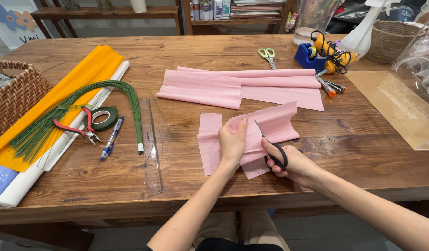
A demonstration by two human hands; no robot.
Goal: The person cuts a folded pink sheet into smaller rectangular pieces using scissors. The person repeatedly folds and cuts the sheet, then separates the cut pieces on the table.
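My left hand [232,143] presses down and pinches a folded piece of pink crepe paper [275,124] lying on the wooden table [186,51]. My right hand [291,162] grips black-handled scissors [270,145], whose blades point up into the pink piece just right of my left thumb. A separate pink strip [209,144] lies flat to the left of my left hand. Further back rests a larger roll of pink crepe paper [242,83], partly unrolled.
On the left lie orange paper [79,76], a white roll [24,183], green wire stems [61,111], red pliers [77,126], green tape [104,118], a blue pen [111,138], a clear ruler [151,148] and a wicker basket [14,100]. Green scissors [268,55], a tape dispenser [309,56] and clear wrap [409,100] sit right.
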